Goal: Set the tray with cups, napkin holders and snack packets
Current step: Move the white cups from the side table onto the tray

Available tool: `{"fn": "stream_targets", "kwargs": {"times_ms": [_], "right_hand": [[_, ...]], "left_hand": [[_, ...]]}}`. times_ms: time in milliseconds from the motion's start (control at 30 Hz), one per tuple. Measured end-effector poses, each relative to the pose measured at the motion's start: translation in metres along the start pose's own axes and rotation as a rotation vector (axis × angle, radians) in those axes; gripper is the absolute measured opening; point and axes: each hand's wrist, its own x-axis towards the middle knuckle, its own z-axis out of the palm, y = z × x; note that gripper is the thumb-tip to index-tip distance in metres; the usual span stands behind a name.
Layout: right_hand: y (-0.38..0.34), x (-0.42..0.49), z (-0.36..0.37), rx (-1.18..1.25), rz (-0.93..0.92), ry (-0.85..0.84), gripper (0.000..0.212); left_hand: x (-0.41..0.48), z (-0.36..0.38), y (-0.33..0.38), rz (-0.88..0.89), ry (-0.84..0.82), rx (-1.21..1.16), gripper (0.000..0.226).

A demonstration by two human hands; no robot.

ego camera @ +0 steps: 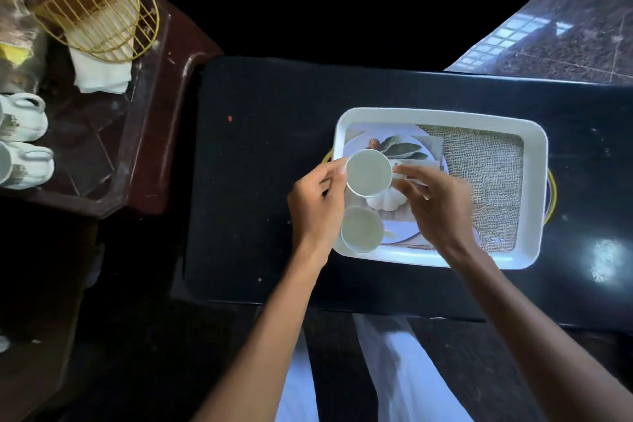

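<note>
Centre frame, white tray: left hand and right hand pinch an upper cup by rim and handle; second cup just below; risk: lowering crooked knocks them together.

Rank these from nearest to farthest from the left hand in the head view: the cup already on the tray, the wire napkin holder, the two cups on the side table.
1. Cup on the tray, just right of the left hand.
2. Two side-table cups, far left.
3. Wire napkin holder, upper left corner.
</note>
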Motion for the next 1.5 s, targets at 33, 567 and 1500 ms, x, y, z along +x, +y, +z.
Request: {"fn": "stream_targets", "kwargs": {"times_ms": [33, 567, 1500], "right_hand": [[0.003, 0.001, 0.002, 0.009, 0.002, -0.003, 0.014], [0.028, -0.001, 0.011, 0.042, -0.031, -0.092, 0.016], [-0.085, -0.008, 0.021, 0.228, 0.013, -0.148, 0.031]], "left_hand": [[0.001, 0.002, -0.003, -0.003, 0.006, 0.003, 0.022], [0.008, 0.007, -0.022, -0.009, 0.039, 0.094, 0.019], [-0.027, -0.140, -0.008, 0.128, 0.228, 0.107, 0.024]]}}
